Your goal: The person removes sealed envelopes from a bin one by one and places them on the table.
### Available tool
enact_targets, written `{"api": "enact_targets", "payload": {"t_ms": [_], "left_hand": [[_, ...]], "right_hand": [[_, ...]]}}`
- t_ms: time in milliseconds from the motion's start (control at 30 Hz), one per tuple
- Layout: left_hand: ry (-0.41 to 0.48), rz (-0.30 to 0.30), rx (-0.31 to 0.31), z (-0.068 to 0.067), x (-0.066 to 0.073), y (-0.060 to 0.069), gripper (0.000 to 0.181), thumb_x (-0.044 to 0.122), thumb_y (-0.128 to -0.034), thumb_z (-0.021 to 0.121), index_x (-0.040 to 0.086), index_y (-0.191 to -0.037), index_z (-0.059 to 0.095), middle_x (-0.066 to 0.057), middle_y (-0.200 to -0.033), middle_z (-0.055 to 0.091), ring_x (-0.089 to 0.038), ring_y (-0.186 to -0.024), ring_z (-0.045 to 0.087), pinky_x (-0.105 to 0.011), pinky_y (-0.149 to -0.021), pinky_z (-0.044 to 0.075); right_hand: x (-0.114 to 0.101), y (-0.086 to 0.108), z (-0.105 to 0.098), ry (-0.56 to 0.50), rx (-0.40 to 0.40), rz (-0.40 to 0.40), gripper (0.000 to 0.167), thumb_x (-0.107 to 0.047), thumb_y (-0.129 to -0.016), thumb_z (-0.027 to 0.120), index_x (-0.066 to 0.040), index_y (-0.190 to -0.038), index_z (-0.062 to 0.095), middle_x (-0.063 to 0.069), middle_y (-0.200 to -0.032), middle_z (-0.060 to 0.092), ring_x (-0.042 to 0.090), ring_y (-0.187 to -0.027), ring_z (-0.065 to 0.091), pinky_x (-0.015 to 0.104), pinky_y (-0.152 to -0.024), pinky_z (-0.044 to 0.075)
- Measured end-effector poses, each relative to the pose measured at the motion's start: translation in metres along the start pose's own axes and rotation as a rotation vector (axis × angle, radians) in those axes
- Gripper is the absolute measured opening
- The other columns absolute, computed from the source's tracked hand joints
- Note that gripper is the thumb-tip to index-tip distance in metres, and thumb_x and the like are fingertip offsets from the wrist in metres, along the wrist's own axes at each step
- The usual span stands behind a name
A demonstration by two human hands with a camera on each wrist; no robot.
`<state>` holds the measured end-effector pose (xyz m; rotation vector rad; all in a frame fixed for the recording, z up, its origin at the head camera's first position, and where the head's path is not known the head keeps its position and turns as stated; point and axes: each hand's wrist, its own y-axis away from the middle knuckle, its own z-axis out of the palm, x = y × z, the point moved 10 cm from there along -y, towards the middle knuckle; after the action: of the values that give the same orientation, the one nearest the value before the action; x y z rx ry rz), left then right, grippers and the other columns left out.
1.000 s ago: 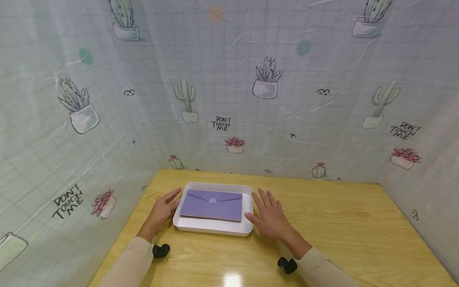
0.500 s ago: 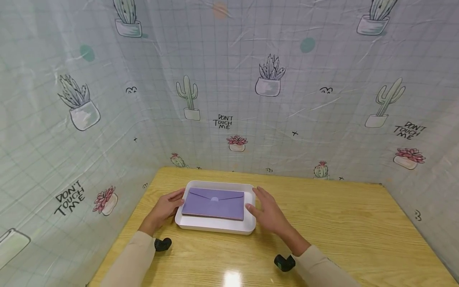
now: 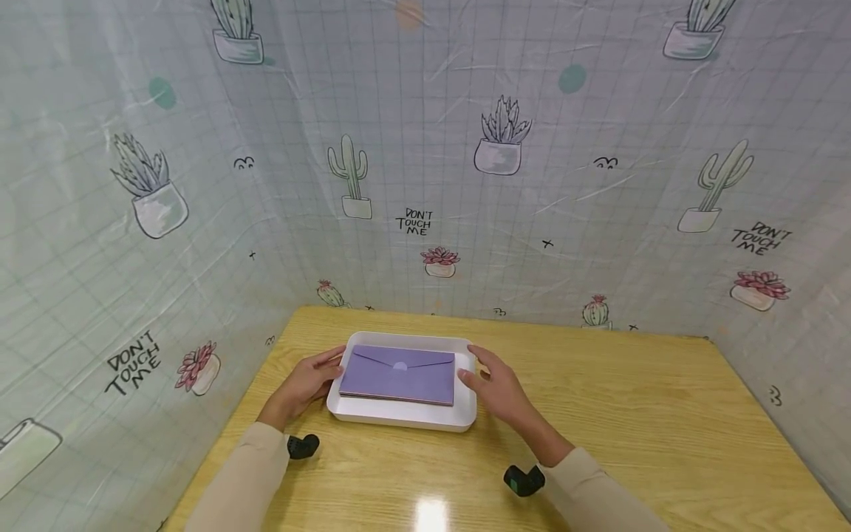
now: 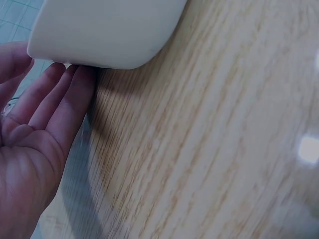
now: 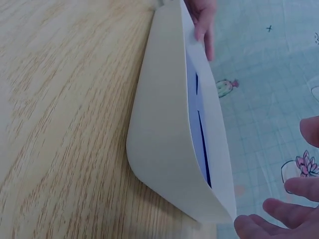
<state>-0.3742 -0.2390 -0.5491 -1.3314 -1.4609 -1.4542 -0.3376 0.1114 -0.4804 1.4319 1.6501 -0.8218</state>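
Note:
A white shallow tray [image 3: 399, 423] lies on the wooden table with a purple envelope [image 3: 399, 380] in it, flap side up. Thin edges beneath the envelope suggest more layers; their kind is hidden. My left hand [image 3: 309, 384] holds the tray's left end, thumb at the rim. In the left wrist view, its fingers [image 4: 70, 94] reach against the tray's lower outer edge. On the other end, my right hand [image 3: 500, 390] has its thumb over the rim and forefinger by the far corner. The right wrist view shows its fingers [image 5: 279, 214] loosely spread, one at the tray's corner.
The wooden table [image 3: 618, 414] extends to the right of the tray and in front of it. A cactus-print sheet [image 3: 425, 148] hangs behind and along both sides. Dark wrist-worn pieces [image 3: 525, 480] stick out beneath the sleeves.
Both hands have closed in on the tray's ends, the left taking hold of its rim. The right thumb has come over the rim. The head view has tilted slightly.

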Motion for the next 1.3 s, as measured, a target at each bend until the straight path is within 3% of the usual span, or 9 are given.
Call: {"api": "enact_targets", "payload": {"t_ms": [167,400,933,1300], "left_hand": [[-0.017,0.0,-0.006,0.0,0.0,0.001,0.057,0.013,-0.1106,0.049,0.015,-0.165,0.032,-0.019,-0.171,0.027,-0.04,-0.157,0.032,-0.058,-0.123,0.036],[-0.009,0.009,-0.02,0.001,0.002,0.0,0.057,0.014,-0.1116,0.047,0.016,-0.166,0.029,-0.019,-0.172,0.025,-0.04,-0.157,0.03,-0.058,-0.125,0.034],[-0.011,0.008,-0.035,0.002,-0.003,0.0,0.057,0.015,-0.1115,0.047,0.018,-0.166,0.031,-0.021,-0.17,0.028,-0.042,-0.154,0.036,-0.056,-0.121,0.042],[0.0,0.013,-0.024,0.001,-0.003,0.001,0.057,0.016,-0.1112,0.049,0.02,-0.165,0.033,-0.02,-0.17,0.03,-0.041,-0.153,0.038,-0.054,-0.119,0.044]], "right_hand": [[-0.001,0.0,0.001,-0.026,-0.011,0.013,0.061,-0.03,-0.105,0.063,-0.013,-0.16,0.043,0.015,-0.168,0.038,0.042,-0.154,0.038,0.057,-0.12,0.043],[-0.004,-0.001,0.003,-0.065,-0.034,0.027,0.061,-0.034,-0.106,0.061,-0.012,-0.16,0.043,0.014,-0.167,0.04,0.042,-0.153,0.039,0.063,-0.121,0.038],[0.0,-0.006,0.019,-0.21,-0.11,0.051,0.06,-0.026,-0.106,0.058,-0.005,-0.16,0.041,0.017,-0.168,0.037,0.045,-0.155,0.035,0.062,-0.125,0.034],[-0.001,-0.015,0.032,-0.269,-0.108,0.098,0.066,-0.035,-0.105,0.059,-0.004,-0.16,0.039,0.022,-0.166,0.038,0.044,-0.154,0.036,0.062,-0.125,0.033]]}}
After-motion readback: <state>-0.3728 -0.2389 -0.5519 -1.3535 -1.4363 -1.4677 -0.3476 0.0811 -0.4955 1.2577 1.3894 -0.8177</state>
